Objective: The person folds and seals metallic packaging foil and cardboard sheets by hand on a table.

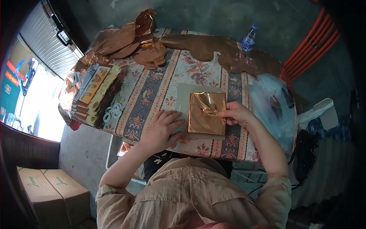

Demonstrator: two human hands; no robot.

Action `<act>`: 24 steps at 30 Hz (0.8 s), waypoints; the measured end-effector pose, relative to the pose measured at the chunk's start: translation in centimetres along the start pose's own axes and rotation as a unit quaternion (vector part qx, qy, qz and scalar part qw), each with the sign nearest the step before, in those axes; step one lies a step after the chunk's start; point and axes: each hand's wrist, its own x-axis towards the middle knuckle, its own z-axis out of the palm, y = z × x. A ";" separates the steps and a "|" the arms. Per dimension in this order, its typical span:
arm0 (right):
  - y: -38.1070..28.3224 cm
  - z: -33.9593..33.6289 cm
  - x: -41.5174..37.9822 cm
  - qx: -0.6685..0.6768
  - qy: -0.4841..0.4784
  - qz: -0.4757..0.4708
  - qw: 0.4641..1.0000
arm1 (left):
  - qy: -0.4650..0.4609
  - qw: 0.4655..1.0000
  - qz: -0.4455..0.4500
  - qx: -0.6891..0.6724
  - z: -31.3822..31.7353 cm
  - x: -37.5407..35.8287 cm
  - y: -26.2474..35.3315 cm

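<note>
A shiny copper-gold foil rectangle (204, 125) lies on a pale greenish-grey board (183, 93) near the front of the table. My right hand (237, 114) pinches the foil by its right side between thumb and fingers, and creases run out from that spot. To the left, my left hand (163, 128) rests palm down with its fingers spread, fingertips close to the board's left edge. Nothing is held in it. Farther left lie several white rings (113, 111) beside a stack of gold and yellow printed packets (95, 89).
Crumpled brown foil sheets (122, 42) cover the table's back left, and more brown sheeting (204, 45) runs along the back edge. A water bottle (248, 39) stands at the back right. Clear plastic bags (268, 103) lie on the right. Cardboard boxes (53, 187) sit on the floor.
</note>
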 end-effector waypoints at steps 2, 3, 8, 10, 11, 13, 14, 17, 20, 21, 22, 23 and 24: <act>-0.4 0.0 0.0 -0.006 -0.001 0.018 1.000 | 0.006 1.000 0.007 0.007 -0.3 0.0 0.4; -0.5 0.1 0.1 -0.021 0.004 0.022 1.000 | 0.005 1.000 0.005 0.007 -0.5 0.1 0.5; -0.7 0.6 0.0 -0.052 0.024 0.022 0.998 | -0.009 0.997 -0.018 -0.069 -0.5 1.3 -0.7; -0.5 0.8 0.2 -0.060 0.027 0.024 0.998 | 0.003 0.998 -0.001 -0.071 -0.7 2.9 -1.0; -0.5 1.0 0.2 -0.059 0.029 0.024 0.998 | 0.018 0.997 0.016 -0.072 -0.7 3.8 -1.1; -0.6 1.4 0.2 -0.070 0.051 0.011 0.996 | 0.017 0.996 0.052 -0.070 0.2 5.3 -1.3; -0.5 1.5 0.2 -0.069 0.054 0.013 0.996 | 0.017 0.994 0.086 -0.066 0.6 5.8 -1.4; -0.1 1.8 0.1 -0.093 0.064 0.006 0.994 | -0.035 0.995 0.086 -0.035 0.6 6.9 -1.4; -0.1 2.3 0.0 -0.108 0.075 -0.032 0.991 | -0.058 0.995 0.073 -0.024 1.2 6.7 -1.7; -0.1 2.6 -0.3 -0.120 0.078 -0.048 0.988 | -0.062 0.995 0.074 -0.026 1.3 6.4 -1.7; -0.1 2.6 -0.5 -0.134 0.083 -0.065 0.985 | -0.067 0.995 0.070 -0.022 1.4 6.3 -1.7; -0.2 2.7 -0.5 -0.135 0.083 -0.069 0.985 | -0.068 0.995 0.065 -0.015 1.4 6.3 -1.8; -0.1 2.9 -0.5 -0.161 0.096 -0.080 0.979 | -0.066 0.996 0.064 -0.010 1.4 6.2 -1.9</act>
